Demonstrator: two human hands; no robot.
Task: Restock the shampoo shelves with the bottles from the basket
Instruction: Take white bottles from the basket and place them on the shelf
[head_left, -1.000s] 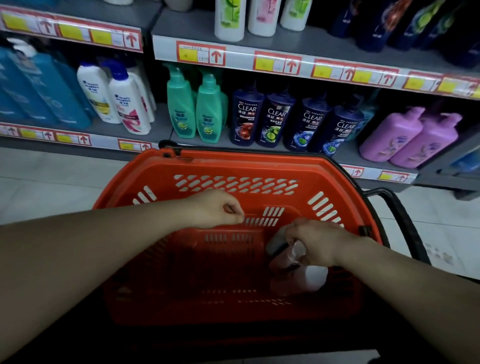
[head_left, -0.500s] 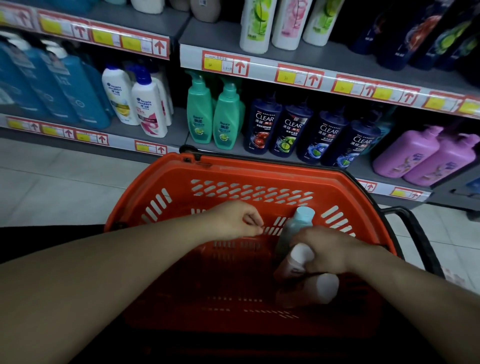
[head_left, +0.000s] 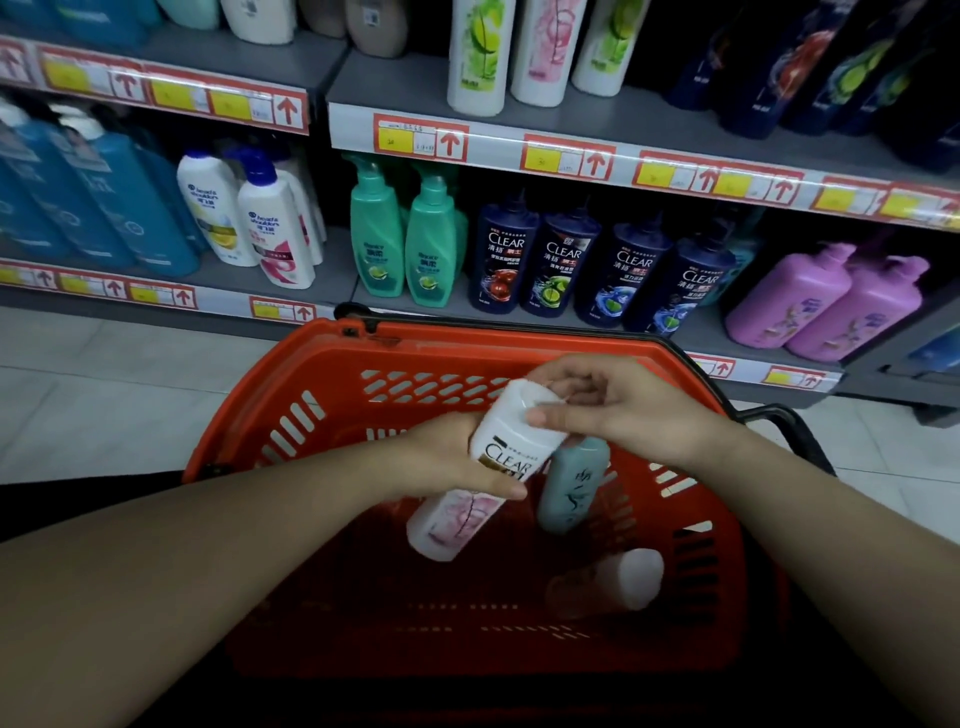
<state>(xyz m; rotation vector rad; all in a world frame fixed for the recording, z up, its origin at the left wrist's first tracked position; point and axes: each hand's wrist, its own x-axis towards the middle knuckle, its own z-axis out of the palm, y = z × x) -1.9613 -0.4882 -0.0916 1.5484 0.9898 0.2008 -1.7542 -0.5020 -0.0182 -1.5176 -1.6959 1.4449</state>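
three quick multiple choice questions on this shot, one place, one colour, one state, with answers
1. Where is the white CLEAR bottle?
A) on the lower shelf
B) on the floor tiles
C) over the basket, held by the left hand and right hand

2. What colour is the basket?
A) orange-red
B) blue
C) grey

3. How is the pale-capped bottle in the basket?
A) upright
B) lying on its side
C) held by a hand

Answers: 1 C, both hands grip it above the rim; 2 A, its walls are orange-red; 3 B, it lies flat on the basket's floor.
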